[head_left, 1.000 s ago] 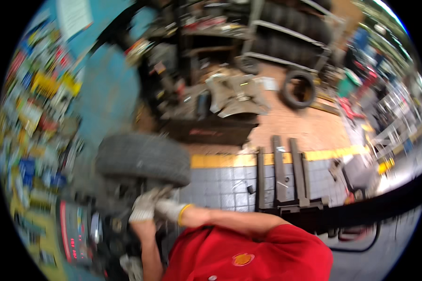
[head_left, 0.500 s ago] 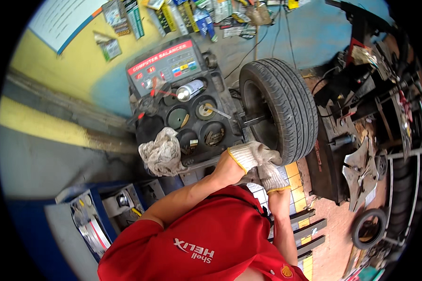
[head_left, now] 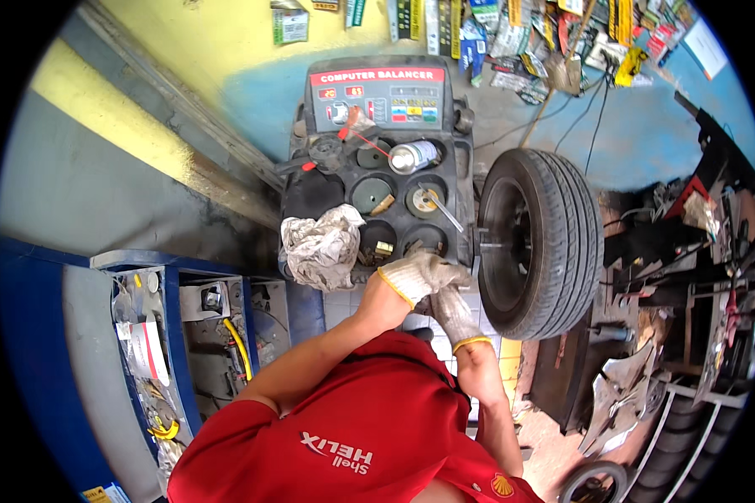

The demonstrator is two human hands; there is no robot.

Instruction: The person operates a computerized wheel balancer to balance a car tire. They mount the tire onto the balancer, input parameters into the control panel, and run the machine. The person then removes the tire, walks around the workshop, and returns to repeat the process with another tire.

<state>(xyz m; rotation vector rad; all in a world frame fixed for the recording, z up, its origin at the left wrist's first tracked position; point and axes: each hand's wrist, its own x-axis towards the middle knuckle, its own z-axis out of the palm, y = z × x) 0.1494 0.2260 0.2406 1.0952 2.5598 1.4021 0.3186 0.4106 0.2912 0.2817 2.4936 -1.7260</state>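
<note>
Both hands wear off-white knitted gloves with yellow cuffs and meet at the front right edge of a wheel balancer's black tray (head_left: 362, 178). My left hand (head_left: 419, 275) lies over the front right cup with its fingers curled. Just below it, my right hand (head_left: 453, 314) is closed, its fingertips up against the left glove. Whatever is between them is too small or hidden to make out. To the right, a tyre on its rim (head_left: 554, 243) is mounted on the balancer's shaft (head_left: 492, 245), apart from both gloves.
On the tray lie a crumpled white rag (head_left: 323, 247), a spray can (head_left: 414, 157) and small loose weights and tools. Behind rises the balancer's display panel (head_left: 377, 99). Open blue shelving (head_left: 172, 335) stands left; dark machinery (head_left: 621, 402) and stacked tyres (head_left: 675, 432) are right.
The view has turned and shifted, so the balancer and wheel appear further right. My hands have come away from the wheel's lower edge to the tray's front right, staying together.
</note>
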